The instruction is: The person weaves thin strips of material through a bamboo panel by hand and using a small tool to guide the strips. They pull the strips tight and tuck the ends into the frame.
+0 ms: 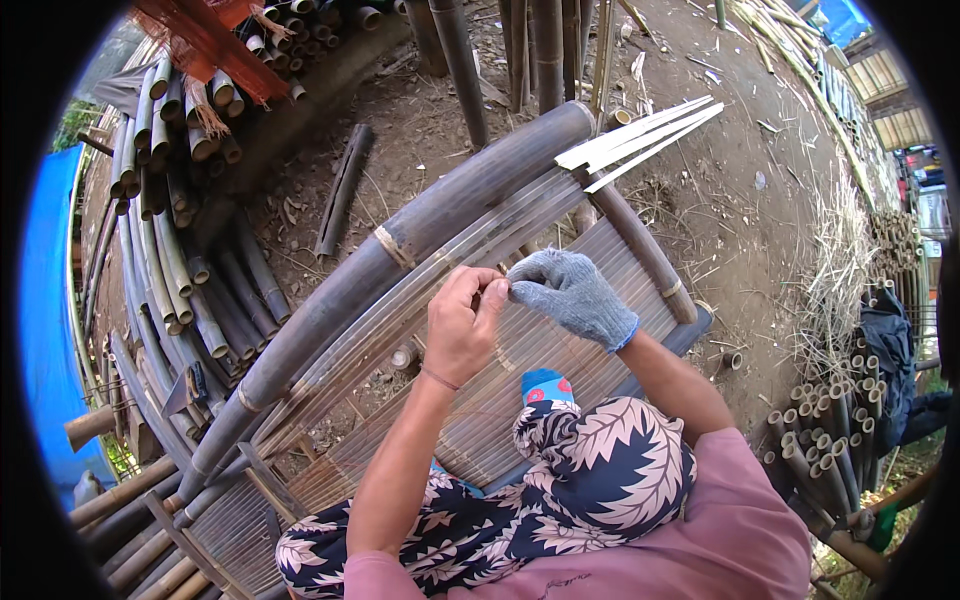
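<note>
Slippage looks the likeliest trouble: the small brown piece (503, 268) is tiny, and the knitted glove (590, 295) on the right hand (570, 290) may dull the feel of it. The left hand (465, 310) is bare, so a splinter or sharp edge could prick it. If dropped, the piece might fall through the gap in the bench (560, 335), where ground shows beyond the left wrist toward 9 o'clock. The pale strips (640, 140) overhang the bench's corner toward 2 o'clock; a knock could tip them off.

Taking the whole view as a clock face, the piece sits just off the centre toward 1 o'clock, above the slats. The left thumb and forefinger are pinched together and appear to grip it. The gloved fingers are curled close at its other side; whether they clamp it, I cannot tell. It is too small and covered to show a long axis or which way it points. The bench's slats and the thick dark pole (330, 320) run lengthwise from between 7 and 8 o'clock to between 1 and 2. The patterned sock (547, 388) is over the slats, toward 5 o'clock.
</note>
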